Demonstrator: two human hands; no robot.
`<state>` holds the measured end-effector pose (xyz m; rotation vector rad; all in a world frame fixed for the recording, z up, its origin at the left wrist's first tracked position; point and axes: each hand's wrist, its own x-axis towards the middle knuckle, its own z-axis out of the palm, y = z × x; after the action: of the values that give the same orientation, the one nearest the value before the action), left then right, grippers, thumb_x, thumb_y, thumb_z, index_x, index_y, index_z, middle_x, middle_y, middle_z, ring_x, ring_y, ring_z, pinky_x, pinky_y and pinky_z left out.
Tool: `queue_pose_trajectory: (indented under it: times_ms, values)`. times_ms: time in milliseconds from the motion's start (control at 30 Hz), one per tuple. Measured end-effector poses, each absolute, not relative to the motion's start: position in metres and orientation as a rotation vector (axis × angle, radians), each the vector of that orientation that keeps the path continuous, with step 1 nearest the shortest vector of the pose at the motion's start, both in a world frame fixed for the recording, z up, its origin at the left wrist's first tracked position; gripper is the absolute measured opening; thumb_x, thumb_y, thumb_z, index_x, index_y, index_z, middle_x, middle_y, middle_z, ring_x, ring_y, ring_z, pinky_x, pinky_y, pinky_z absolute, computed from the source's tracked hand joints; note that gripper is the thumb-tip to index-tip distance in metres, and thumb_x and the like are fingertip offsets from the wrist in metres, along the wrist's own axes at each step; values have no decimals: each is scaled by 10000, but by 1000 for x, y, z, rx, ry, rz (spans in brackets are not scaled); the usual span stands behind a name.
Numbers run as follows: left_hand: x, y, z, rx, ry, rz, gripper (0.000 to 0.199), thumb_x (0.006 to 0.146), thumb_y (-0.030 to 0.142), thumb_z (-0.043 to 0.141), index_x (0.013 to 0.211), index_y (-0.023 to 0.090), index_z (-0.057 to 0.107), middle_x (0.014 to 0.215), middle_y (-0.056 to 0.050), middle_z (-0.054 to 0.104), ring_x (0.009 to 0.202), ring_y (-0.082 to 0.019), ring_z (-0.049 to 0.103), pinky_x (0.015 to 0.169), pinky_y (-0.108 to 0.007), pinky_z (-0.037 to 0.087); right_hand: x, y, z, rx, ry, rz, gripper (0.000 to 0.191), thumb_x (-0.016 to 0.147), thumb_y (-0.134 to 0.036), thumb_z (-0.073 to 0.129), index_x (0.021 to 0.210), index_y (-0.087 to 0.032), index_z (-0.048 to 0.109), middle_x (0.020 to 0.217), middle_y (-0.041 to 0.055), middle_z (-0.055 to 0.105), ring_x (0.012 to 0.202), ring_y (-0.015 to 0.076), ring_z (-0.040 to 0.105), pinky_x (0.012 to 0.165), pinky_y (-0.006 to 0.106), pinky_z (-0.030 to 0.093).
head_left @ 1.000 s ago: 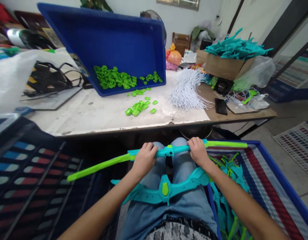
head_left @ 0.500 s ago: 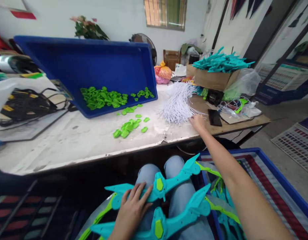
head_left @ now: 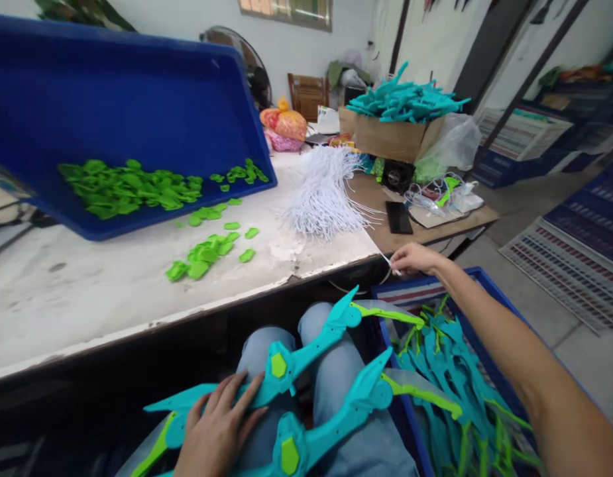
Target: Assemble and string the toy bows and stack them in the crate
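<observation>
Two teal toy bows with bright green hexagonal pieces lie across my lap, a far toy bow (head_left: pixel 311 348) and a near toy bow (head_left: pixel 331 430). My left hand (head_left: pixel 214 424) is over the left limb of the far one, fingers across its top and thumb on the near side, holding it against my thigh. Past the table's front edge, my right hand (head_left: pixel 413 260) pinches a thin white string (head_left: pixel 386 260) between thumb and fingertips. That string trails back towards a heaped bundle of white strings (head_left: pixel 326 199) on the table (head_left: pixel 112 291).
A tilted blue bin (head_left: pixel 137 99) holds green pieces (head_left: pixel 132 192), and more green pieces (head_left: pixel 204 255) lie before it. At right, a blue crate (head_left: pixel 478 273) contains several bows. A cardboard box (head_left: pixel 386 136) of teal parts and a phone (head_left: pixel 398 217) are on the table.
My right hand has drawn away from the string bundle towards me, past the table edge, pulling a white string with it. My left hand stays on the far bow. The view has turned right.
</observation>
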<state>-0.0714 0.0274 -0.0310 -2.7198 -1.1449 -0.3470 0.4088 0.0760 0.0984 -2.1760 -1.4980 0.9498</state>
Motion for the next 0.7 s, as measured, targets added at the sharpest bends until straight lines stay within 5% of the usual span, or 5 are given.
queue_pose_trajectory:
  times_ms: [233,533,700]
  values:
    - [-61,31,-23,-2781,-1210,-184,398,866,374,448,1139,218,691,1126,-155,671,1040,-344,593,841,-440,418,424,5,57,-2045,-1205,987,241,658,-373,698,707,-138,705,527,3,626,417,75,462,415,194,342]
    - [-57,28,-16,-2751,-1255,-129,413,872,368,426,1124,182,695,1125,-171,664,1054,-338,588,834,-435,446,453,3,45,-2284,-1146,455,49,634,-186,651,598,-182,684,709,73,698,802,221,640,680,260,442]
    - [-54,27,-9,-2790,-1312,-193,420,879,396,412,1167,194,642,1228,-180,598,1199,-387,489,875,-503,448,491,-58,43,-2318,-936,312,153,685,-299,616,683,-163,688,643,49,673,640,190,622,594,266,441]
